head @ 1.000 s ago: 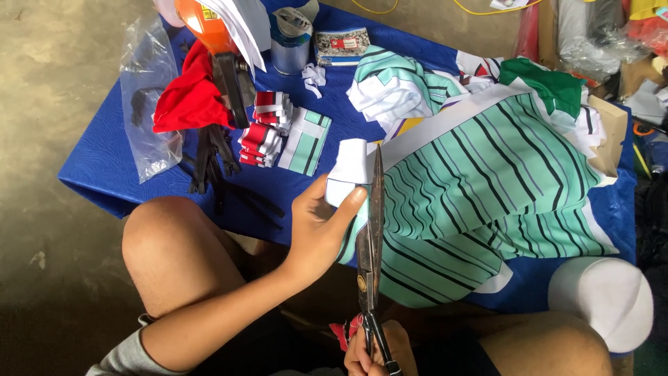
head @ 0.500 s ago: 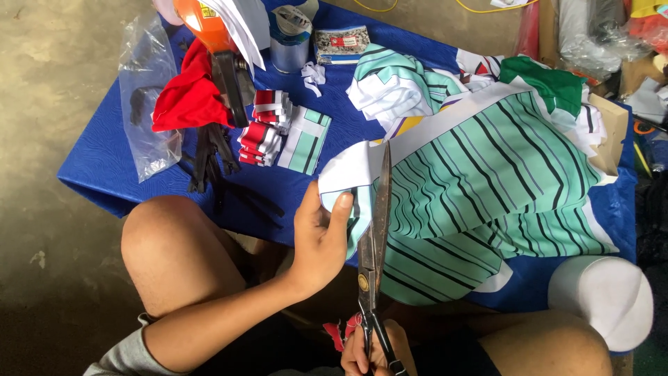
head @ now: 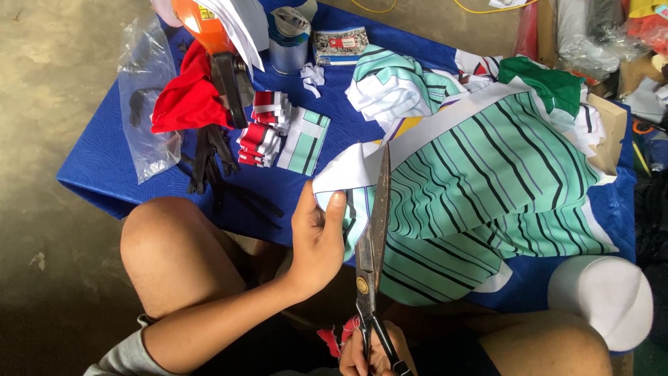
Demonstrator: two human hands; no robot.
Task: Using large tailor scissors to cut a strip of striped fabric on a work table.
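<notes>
Two hands in my view, both engaged. Left hand (head: 316,240): fingers closed in a pinch, thumb on top, gripping the white edge of the striped fabric (head: 480,188) at its near-left corner. Right hand (head: 372,351): at the bottom edge of the frame, partly cut off, fingers curled through the handles of the scissors (head: 372,244), holding them firmly.

Scissors: large, dark metal, blades pointing away from me and nearly closed, lying just right of my left thumb, with the tips reaching the white band of the cloth.

Striped fabric: mint green with dark stripes and white border, spread over the blue table (head: 90,174) from my left hand outward to the right, its lower edge hanging toward my lap.

Beyond the left hand, on the table: a stack of small red-and-white pieces (head: 264,129) with a striped green piece (head: 306,143) touching it; black zippers (head: 205,160); a red cloth (head: 184,104); a clear plastic bag (head: 142,97) at the left edge. Farther off: a folded bundle of fabric (head: 393,87), a tin can (head: 287,42), and an orange object (head: 198,21). White rounded cap (head: 605,296) near my right knee.
</notes>
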